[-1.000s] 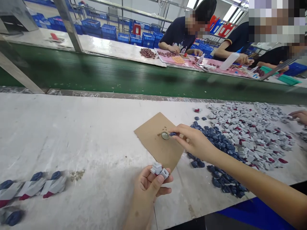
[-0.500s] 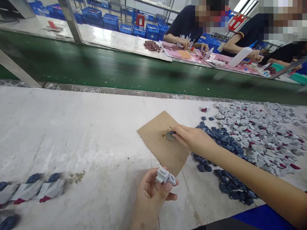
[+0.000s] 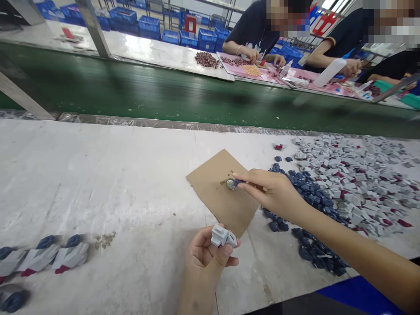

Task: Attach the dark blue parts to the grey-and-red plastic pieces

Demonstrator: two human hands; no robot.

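Observation:
My left hand (image 3: 210,251) is closed around a small grey plastic part (image 3: 223,236), held over the near corner of a brown cardboard square (image 3: 213,192). Between thumb and forefinger of my right hand (image 3: 262,188) is a small dark blue plastic part (image 3: 236,182), mostly covered by the fingertips. It is at the edge of a metal bottle cap (image 3: 230,184) that lies on the cardboard; whether they touch I cannot tell. Dark blue parts (image 3: 308,192) are heaped beneath and beside my right forearm.
A spread of grey and dark red parts (image 3: 361,175) covers the right side. Joined grey, blue and red pieces (image 3: 68,258) stand in rows at left. Beyond the green conveyor belt (image 3: 147,92), co-workers (image 3: 252,30) handle small parts on pink sheets.
The blue part in my right hand shows a little more beside the bottle cap. My left hand keeps its hold on the grey part. The whole view has shifted slightly.

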